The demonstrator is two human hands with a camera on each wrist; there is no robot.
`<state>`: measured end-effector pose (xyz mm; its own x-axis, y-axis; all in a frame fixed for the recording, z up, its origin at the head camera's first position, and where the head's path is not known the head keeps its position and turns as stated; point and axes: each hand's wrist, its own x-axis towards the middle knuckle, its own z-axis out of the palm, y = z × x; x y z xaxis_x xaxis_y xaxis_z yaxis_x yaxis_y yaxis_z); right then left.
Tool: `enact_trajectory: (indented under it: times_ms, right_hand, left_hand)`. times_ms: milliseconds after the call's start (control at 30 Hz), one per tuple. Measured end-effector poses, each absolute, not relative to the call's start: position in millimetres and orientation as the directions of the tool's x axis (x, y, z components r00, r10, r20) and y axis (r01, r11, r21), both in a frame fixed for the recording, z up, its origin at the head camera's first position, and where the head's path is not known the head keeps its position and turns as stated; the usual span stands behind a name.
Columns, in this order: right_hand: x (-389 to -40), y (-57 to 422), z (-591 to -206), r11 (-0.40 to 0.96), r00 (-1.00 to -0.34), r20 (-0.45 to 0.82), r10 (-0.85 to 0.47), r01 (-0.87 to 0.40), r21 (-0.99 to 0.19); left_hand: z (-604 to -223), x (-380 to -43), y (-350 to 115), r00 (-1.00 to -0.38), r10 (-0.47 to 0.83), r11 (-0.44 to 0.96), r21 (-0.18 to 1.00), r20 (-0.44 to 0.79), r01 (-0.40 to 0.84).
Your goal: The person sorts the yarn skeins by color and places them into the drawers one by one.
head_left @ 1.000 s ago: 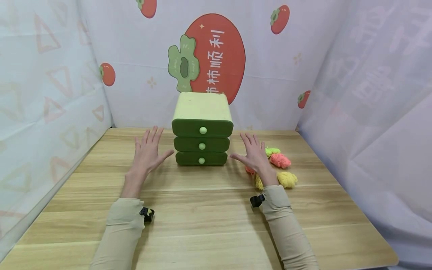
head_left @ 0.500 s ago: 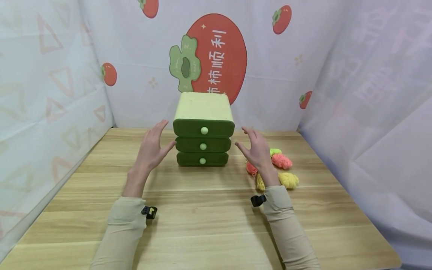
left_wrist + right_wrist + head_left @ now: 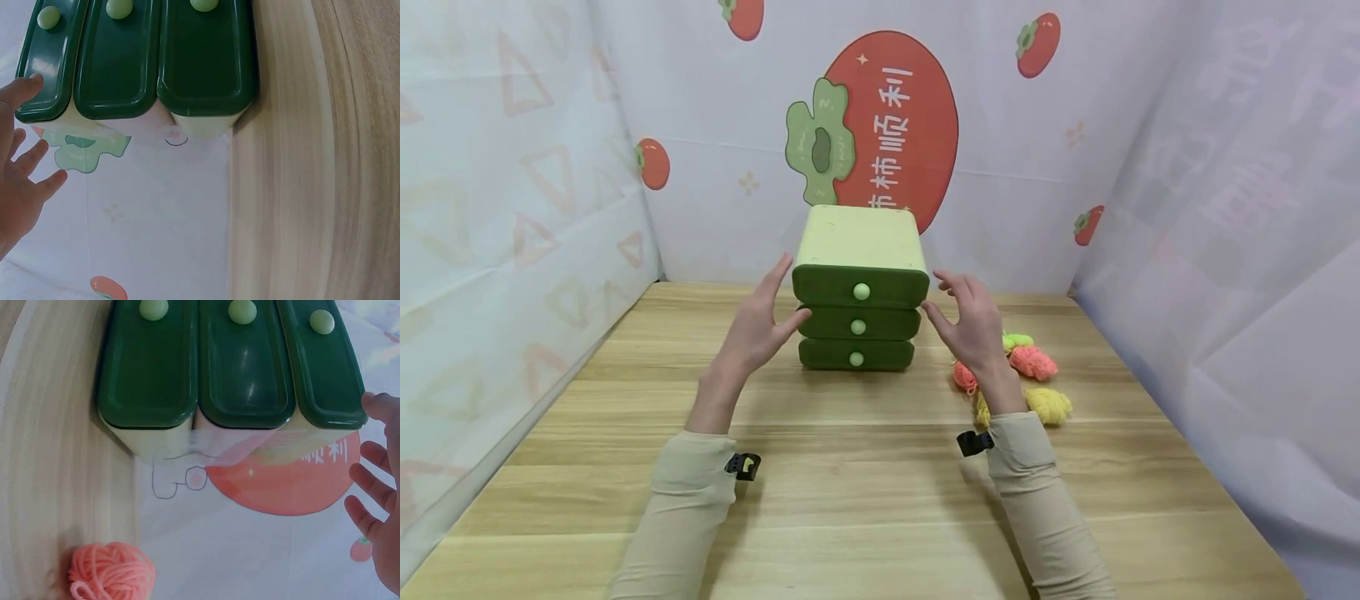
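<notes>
A small drawer cabinet (image 3: 861, 237) with a pale green top and three dark green drawer fronts stands upright toward the back of the table. Each front carries a round light green knob (image 3: 861, 292), and all the drawers are closed. My left hand (image 3: 756, 329) is raised at the cabinet's left side, fingers spread and holding nothing; its thumb overlaps the edge of the drawer fronts. On the other side, my right hand (image 3: 973, 329) has its thumb and fingertips close to the right edge, fingers slightly bent around nothing. In the right wrist view its thumb (image 3: 375, 405) reaches the top drawer's corner.
Several yarn balls lie at the right, partly behind my right forearm: a coral one (image 3: 1033, 363), a yellow one (image 3: 1048, 406), a lime one (image 3: 1017, 342) and others. Printed cloth (image 3: 1015, 167) walls the wooden table (image 3: 850, 517) at the back and sides.
Both hands have drawn in closer to the cabinet's sides and turned their palms toward it, fingers less flat than before. The head view has shifted slightly; the cabinet and yarn stay in place.
</notes>
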<state>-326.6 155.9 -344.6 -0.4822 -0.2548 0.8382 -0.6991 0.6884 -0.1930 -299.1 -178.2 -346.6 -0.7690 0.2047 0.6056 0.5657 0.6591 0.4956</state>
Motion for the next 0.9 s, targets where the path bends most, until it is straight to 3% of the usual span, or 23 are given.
enact_trajectory:
  times_ms: [433, 700, 900]
  right_hand:
    - [-326, 133, -332, 0.623, -0.318, 0.860, -0.400, -0.783, 0.000]
    - [-325, 112, -331, 0.601, -0.310, 0.811, -0.496, -0.797, 0.063]
    - [-326, 98, -332, 0.601, -0.347, 0.766, -0.541, -0.797, 0.064]
  left_hand:
    - [-347, -301, -175, -0.762, 0.214, 0.640, 0.502, 0.611, 0.581]
    - [-347, -302, -173, -0.797, 0.228, 0.627, 0.542, 0.559, 0.560]
    - [-348, -304, -172, -0.813, 0.223, 0.617, 0.568, 0.539, 0.545]
